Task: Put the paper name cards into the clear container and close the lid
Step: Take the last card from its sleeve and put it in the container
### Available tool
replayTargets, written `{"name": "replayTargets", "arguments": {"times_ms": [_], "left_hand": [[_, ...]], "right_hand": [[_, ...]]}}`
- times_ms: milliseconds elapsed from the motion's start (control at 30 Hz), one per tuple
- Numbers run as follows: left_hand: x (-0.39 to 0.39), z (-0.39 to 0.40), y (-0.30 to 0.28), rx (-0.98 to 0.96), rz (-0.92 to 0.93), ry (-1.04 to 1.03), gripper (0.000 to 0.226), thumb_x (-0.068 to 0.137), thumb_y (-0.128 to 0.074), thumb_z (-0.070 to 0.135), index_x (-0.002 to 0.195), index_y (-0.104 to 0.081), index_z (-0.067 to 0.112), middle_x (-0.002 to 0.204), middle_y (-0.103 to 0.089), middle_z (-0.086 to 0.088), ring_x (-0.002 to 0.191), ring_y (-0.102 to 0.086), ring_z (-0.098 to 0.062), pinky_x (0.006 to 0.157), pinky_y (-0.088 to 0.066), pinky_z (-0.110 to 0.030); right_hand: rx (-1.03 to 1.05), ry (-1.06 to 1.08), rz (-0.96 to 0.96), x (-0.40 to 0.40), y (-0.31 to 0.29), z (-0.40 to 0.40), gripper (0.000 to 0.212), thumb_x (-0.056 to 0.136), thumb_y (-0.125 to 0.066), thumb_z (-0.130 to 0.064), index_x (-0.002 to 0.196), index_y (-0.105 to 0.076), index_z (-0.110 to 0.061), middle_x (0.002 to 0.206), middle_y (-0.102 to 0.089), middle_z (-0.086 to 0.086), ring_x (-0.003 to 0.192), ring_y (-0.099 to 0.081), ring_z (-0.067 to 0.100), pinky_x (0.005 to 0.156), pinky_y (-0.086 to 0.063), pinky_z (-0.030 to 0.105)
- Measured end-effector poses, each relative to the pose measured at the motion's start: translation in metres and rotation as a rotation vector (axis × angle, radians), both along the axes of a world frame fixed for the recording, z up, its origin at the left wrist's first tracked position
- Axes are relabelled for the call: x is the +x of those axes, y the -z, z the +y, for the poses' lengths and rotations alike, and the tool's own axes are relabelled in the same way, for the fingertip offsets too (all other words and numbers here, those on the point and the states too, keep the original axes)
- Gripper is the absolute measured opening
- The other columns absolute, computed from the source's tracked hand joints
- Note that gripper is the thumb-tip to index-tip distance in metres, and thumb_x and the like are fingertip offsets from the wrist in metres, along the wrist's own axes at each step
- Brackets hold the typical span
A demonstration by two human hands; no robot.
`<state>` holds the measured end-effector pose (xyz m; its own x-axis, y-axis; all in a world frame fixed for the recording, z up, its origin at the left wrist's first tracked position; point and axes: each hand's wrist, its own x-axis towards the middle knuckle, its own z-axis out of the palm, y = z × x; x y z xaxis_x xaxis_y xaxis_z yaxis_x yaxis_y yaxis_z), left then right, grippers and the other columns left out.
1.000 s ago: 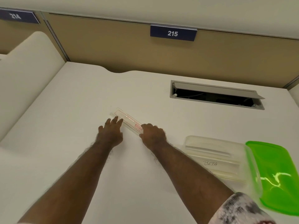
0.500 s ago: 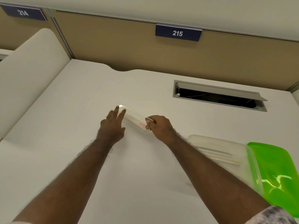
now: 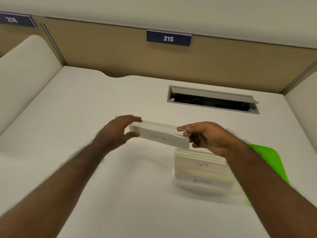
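Observation:
A long name card (image 3: 158, 135) in a clear holder, with faint handwriting on its white face, hangs in the air above the desk. My left hand (image 3: 118, 130) pinches its left end and my right hand (image 3: 207, 136) pinches its right end. Just below and to the right stands the clear container (image 3: 202, 188), uncovered, with two cards inside marked BETA and ALPHA. The green lid (image 3: 269, 160) lies on the desk to the container's right, partly hidden behind my right forearm.
The white desk (image 3: 85, 103) is walled by a tan partition (image 3: 120, 54) at the back and white dividers at both sides. An open cable hatch (image 3: 212, 100) is set into the desk at the back right. A sign reading 215 (image 3: 169, 38) hangs on the partition.
The name card lay flat on the desk under both hands. Both hands have lifted it, turned its written face toward me and carried it right, toward the container.

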<state>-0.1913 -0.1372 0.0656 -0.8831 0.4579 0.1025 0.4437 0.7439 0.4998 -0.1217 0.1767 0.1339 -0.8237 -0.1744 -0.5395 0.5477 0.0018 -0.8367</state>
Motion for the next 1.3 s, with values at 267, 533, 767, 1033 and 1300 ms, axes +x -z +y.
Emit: {"name": "replayTargets", "arguments": {"times_ms": [267, 533, 767, 1033, 1300], "left_hand": [[0.025, 0.062, -0.061, 0.051, -0.118, 0.134, 0.036, 0.084, -0.071, 0.03, 0.118, -0.062, 0.032, 0.11, -0.063, 0.015, 0.099, -0.057, -0.007, 0.083, -0.044, -0.023], [0.044, 0.113, -0.095, -0.043, -0.075, 0.168, 0.032, 0.084, -0.068, 0.038, 0.116, -0.064, 0.034, 0.104, -0.061, 0.019, 0.091, -0.051, -0.009, 0.08, -0.043, -0.03], [0.054, 0.148, -0.087, -0.107, -0.035, 0.159, 0.033, 0.083, -0.066, 0.047, 0.115, -0.064, 0.038, 0.099, -0.06, 0.019, 0.091, -0.048, -0.008, 0.087, -0.041, -0.038], [0.06, 0.174, -0.025, -0.372, -0.01, 0.11, 0.041, 0.082, -0.059, 0.059, 0.12, -0.06, 0.04, 0.121, -0.062, 0.014, 0.111, -0.05, -0.017, 0.09, -0.031, -0.038], [0.073, 0.202, 0.021, -0.723, 0.159, 0.183, 0.035, 0.086, -0.062, 0.045, 0.112, -0.067, 0.024, 0.111, -0.068, 0.004, 0.108, -0.051, -0.024, 0.093, -0.029, -0.04]], "right_hand": [[0.38, -0.077, 0.261, 0.047, -0.021, 0.074, 0.055, 0.08, -0.049, -0.066, 0.117, -0.068, -0.03, 0.117, -0.071, -0.012, 0.097, -0.067, 0.011, 0.08, -0.053, 0.03], [0.657, -0.133, 0.512, 0.074, -0.037, 0.124, 0.043, 0.071, -0.063, -0.053, 0.109, -0.07, -0.033, 0.102, -0.069, -0.023, 0.089, -0.063, -0.012, 0.078, -0.044, 0.003], [0.969, -0.116, 0.545, 0.081, -0.02, 0.16, 0.037, 0.077, -0.07, -0.048, 0.11, -0.072, -0.032, 0.108, -0.07, -0.014, 0.099, -0.056, 0.004, 0.089, -0.043, 0.028], [1.343, -0.241, 0.488, 0.077, 0.038, 0.159, 0.034, 0.077, -0.061, -0.063, 0.107, -0.069, -0.046, 0.115, -0.067, -0.02, 0.114, -0.047, 0.013, 0.085, -0.022, 0.033], [1.626, -0.458, 0.47, 0.071, 0.094, 0.138, 0.029, 0.08, -0.062, -0.055, 0.103, -0.072, -0.041, 0.105, -0.074, -0.015, 0.102, -0.052, 0.017, 0.078, -0.02, 0.038]]}}
